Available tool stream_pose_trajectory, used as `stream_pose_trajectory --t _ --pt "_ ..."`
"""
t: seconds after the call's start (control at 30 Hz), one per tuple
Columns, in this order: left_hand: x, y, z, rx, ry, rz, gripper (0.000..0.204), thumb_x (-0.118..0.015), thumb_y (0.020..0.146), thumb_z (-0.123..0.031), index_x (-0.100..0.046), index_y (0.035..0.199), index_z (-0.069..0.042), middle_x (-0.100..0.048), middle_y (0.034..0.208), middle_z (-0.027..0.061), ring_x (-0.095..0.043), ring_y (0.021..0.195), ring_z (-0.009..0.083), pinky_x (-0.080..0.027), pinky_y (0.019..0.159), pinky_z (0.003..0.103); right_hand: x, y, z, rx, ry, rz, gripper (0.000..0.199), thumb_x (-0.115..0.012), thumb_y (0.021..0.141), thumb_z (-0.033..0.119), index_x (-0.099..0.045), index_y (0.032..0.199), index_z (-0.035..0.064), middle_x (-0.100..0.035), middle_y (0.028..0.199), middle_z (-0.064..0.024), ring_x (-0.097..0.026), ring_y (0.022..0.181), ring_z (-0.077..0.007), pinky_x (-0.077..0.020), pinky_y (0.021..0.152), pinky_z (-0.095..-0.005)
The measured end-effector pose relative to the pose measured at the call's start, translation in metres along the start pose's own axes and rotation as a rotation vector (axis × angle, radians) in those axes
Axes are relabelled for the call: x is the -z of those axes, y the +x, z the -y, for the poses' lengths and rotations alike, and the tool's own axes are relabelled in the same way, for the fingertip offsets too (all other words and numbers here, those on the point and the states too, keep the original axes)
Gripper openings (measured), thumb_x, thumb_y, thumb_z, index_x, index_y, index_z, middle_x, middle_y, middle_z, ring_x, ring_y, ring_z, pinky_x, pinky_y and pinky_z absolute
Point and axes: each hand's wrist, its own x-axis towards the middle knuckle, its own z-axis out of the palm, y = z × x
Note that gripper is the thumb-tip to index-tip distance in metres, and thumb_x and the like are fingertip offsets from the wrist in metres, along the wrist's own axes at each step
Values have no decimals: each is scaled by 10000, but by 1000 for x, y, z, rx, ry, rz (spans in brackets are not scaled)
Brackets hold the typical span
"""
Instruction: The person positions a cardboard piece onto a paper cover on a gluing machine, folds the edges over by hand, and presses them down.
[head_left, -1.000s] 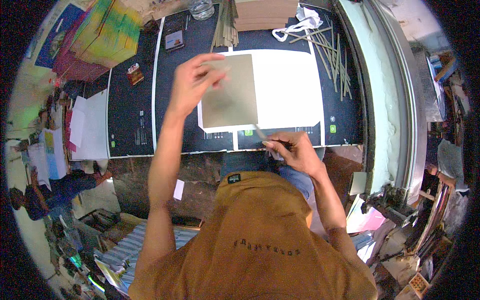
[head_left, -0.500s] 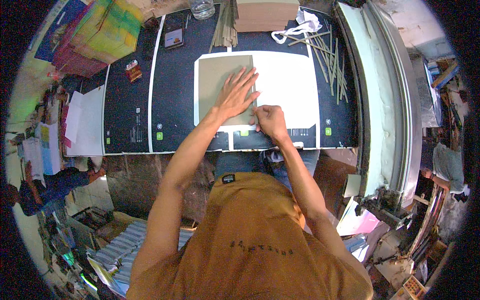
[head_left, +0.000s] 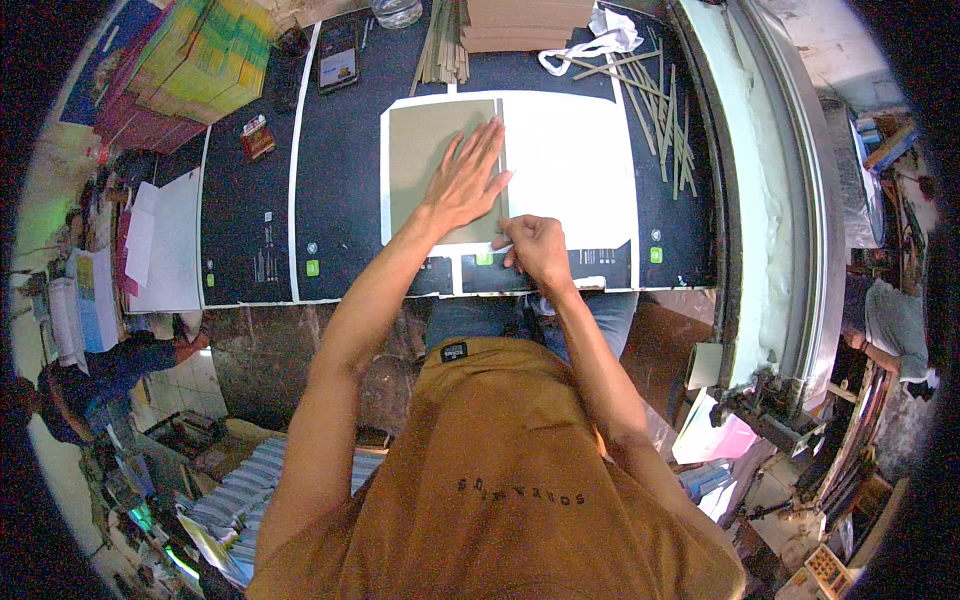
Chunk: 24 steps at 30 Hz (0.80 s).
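A white sheet (head_left: 570,170) with trimmed corners lies on the dark tabletop in front of me. On its left half rests a grey-brown board (head_left: 415,150). A narrow cardboard strip (head_left: 503,205) runs along the board's right edge. My left hand (head_left: 465,180) lies flat on the board, fingers stretched out, the tips reaching the strip. Close to the sheet's near edge, my right hand (head_left: 537,248) is closed, thumb and fingers pinched at the strip's lower end. The exact grip is partly hidden by the curled fingers.
Loose cardboard strips (head_left: 682,140) lie beside a white cloth (head_left: 610,35) at the far right. Behind the sheet stand a bundle of strips (head_left: 440,50) and a stack of boards (head_left: 528,25). A phone (head_left: 338,60) and small red pack (head_left: 257,138) lie left. A metal-edged machine (head_left: 750,200) borders the right.
My left hand's fingers have drawn together from a wider spread, still flat on the board. More of the strip shows. My right hand stays at its lower end; the whole view has shifted slightly.
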Motion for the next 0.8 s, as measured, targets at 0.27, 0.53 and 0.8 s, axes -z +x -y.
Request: stream_pose_trajectory --t 0.27,0.53,0.8 --pt "-3 -1 1 -51 192 69 644 -496 1026 -435 -405 1546 -67 -339 1643 81 -278 1526 300 -181 1261 525 -2 -3 -9 -12 -11 4 299 -649 975 209 -737 914 -70 -759 756 -94 -648 504 -129 -527 508 -295" --pt "-1 0 0 -37 174 70 652 -515 1018 -450 -421 1531 -59 -345 1634 94 -287 1521 307 -191 1256 535 7 -43 -26 -32 69 40 284 -706 964 231 -735 925 -48 -751 762 -70 -616 504 -95 -495 486 -269" --pt "-2 3 0 -16 173 96 659 -516 1016 -467 -422 1524 -59 -341 1633 91 -264 1531 299 -191 1253 547 37 -75 -51 90 -38 -181 246 -739 948 228 -744 971 -17 -743 754 -77 -632 600 -100 -511 560 -281"
